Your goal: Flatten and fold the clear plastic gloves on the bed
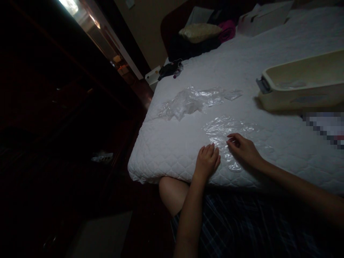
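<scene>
A clear, crinkled plastic bag [219, 129] lies spread on the white quilted bed right in front of me. My left hand [207, 161] rests palm down near the bag's left side, its fingers stretched out on the bed. Over the bag's middle is my right hand [243, 148], fingers loosely curved, with a gap between thumb and forefinger and nothing visible in it. Farther back lies a second heap of clear plastic bags [188, 102], touched by neither hand.
A cream plastic bin [298, 100] with a grey handle stands at the right on the bed [163, 147]. At the far end are a yellowish pillow [200, 33], a rolled magenta cloth [227, 30] and a white box [264, 19]. Dark furniture fills the left.
</scene>
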Motion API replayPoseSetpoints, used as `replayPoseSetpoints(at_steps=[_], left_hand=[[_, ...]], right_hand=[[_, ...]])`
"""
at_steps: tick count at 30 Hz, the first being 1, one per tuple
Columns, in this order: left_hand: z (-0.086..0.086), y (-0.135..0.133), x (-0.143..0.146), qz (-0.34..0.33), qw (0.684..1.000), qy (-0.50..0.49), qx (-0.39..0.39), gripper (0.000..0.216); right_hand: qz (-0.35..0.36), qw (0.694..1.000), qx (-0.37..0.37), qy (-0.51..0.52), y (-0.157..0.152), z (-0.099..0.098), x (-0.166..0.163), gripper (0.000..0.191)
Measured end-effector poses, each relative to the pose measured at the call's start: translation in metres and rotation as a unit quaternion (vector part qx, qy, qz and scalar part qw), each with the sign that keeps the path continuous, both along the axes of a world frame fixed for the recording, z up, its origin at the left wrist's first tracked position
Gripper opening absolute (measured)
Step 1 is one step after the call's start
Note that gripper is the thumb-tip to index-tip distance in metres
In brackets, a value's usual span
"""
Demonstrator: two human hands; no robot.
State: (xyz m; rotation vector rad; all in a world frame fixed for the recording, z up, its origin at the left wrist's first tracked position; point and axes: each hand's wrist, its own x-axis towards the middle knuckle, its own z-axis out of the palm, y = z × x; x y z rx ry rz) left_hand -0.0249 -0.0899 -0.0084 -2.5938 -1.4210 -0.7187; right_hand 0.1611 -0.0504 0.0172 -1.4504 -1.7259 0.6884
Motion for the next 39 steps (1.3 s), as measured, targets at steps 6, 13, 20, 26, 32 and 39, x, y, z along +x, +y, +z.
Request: replayPoseSetpoints(at_steps=[6, 13, 20, 26, 32, 39], left_hand=[[-0.002, 0.001, 0.001, 0.012, 1.0, 0.015, -0.007, 0.039], [-0.001, 0.001, 0.001, 0.027, 0.997, 0.068, 0.004, 0.038], [-0.002, 0.002, 0.001, 0.03, 0.996, 0.083, 0.014, 0.038], [-0.001, 0.002, 0.0, 0.023, 0.997, 0.066, 0.012, 0.038], [0.001, 0.002, -0.004, 0.003, 1.0, 0.013, -0.018, 0.039], [-0.003, 0.005, -0.007, -0.017, 0.997, -0.067, -0.015, 0.042]], right_hand=[[0.016, 0.991, 0.051, -0.125, 0.004, -0.003, 0.007, 0.031], [0.045, 0.932, 0.134, -0.335, 0.005, -0.003, 0.014, 0.029], [0.043, 0.919, 0.169, -0.354, 0.007, 0.004, 0.02, 0.028], [0.119, 0.905, 0.162, -0.374, 0.006, 0.006, 0.021, 0.029], [0.127, 0.939, 0.12, -0.296, 0.011, -0.001, 0.035, 0.029], [0.158, 0.945, 0.139, -0.249, 0.008, 0.006, 0.043, 0.031]])
